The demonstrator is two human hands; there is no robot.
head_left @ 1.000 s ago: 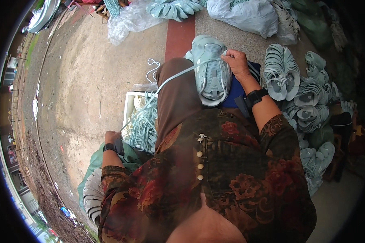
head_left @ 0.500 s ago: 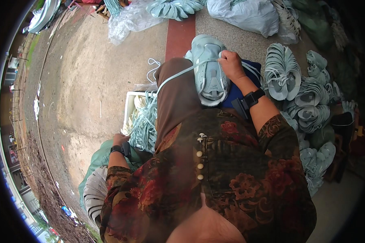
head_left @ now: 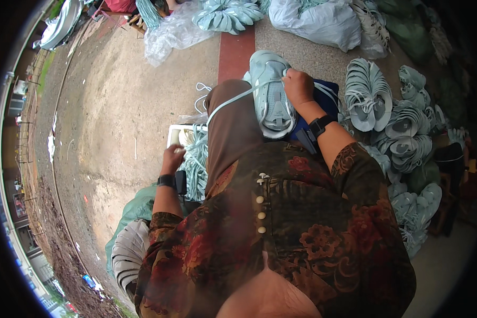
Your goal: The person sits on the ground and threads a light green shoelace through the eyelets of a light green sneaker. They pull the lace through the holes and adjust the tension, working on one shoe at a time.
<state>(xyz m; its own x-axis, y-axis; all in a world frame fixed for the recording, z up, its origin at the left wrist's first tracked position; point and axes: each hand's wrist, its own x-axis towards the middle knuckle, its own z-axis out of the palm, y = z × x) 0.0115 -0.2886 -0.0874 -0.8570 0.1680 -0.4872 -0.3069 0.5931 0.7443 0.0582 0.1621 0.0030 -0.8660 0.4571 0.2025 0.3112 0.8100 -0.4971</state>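
Observation:
A light blue-green shoe upper [head_left: 273,100] lies across my lap, its lacing area facing up. My right hand [head_left: 298,86] is closed at its right edge, pinching a pale blue shoelace [head_left: 232,100] that crosses the upper and runs left over my brown-clad thigh. Another stretch of lace extends right of that hand. My left hand [head_left: 173,158] is raised beside a white box [head_left: 173,131] filled with pale blue and cream laces [head_left: 197,159]. Its fingers are curled; whether they grip anything cannot be made out.
Dark blue material [head_left: 328,100] lies under the upper's right side. Stacked shoe uppers [head_left: 368,95] stand to the right, with more bundles behind. Across the far side are a white sack [head_left: 315,24], clear plastic [head_left: 172,34] and fanned pale pieces [head_left: 228,16]. A green sack [head_left: 130,209] sits at left.
My left hand has risen and moved forward and right, from beside the box's near edge to its left side. My right hand stays on the lace, shifting slightly.

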